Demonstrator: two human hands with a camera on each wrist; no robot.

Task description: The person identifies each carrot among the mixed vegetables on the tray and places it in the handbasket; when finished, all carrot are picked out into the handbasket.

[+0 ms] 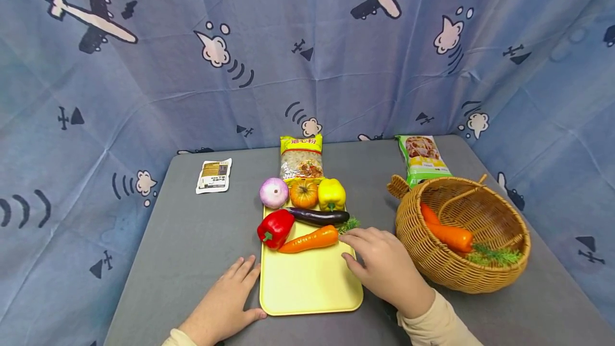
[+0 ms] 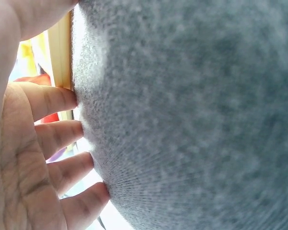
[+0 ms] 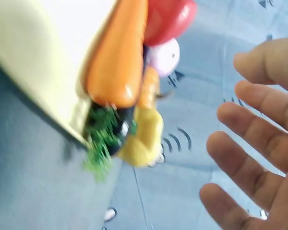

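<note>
A pale yellow tray (image 1: 311,287) lies in front of me with toy vegetables along its far part. An orange carrot (image 1: 309,240) with a green top lies nearest me, beside a red bell pepper (image 1: 276,228). Behind them are a dark eggplant (image 1: 317,216), a purple onion (image 1: 274,193), a small pumpkin (image 1: 304,194) and a yellow bell pepper (image 1: 331,194). My left hand (image 1: 228,295) rests on the table at the tray's left edge, fingers spread. Near the carrot's leafy end hovers my right hand (image 1: 384,266), its fingers apart and holding nothing in the right wrist view.
A wicker basket (image 1: 408,228) with carrots inside stands at the right. Behind it lies a green and white food packet (image 1: 423,159). A yellow pasta bag (image 1: 301,159) sits beyond the tray, and a white pouch (image 1: 214,176) lies at the back left. A patterned curtain (image 1: 269,105) hangs behind.
</note>
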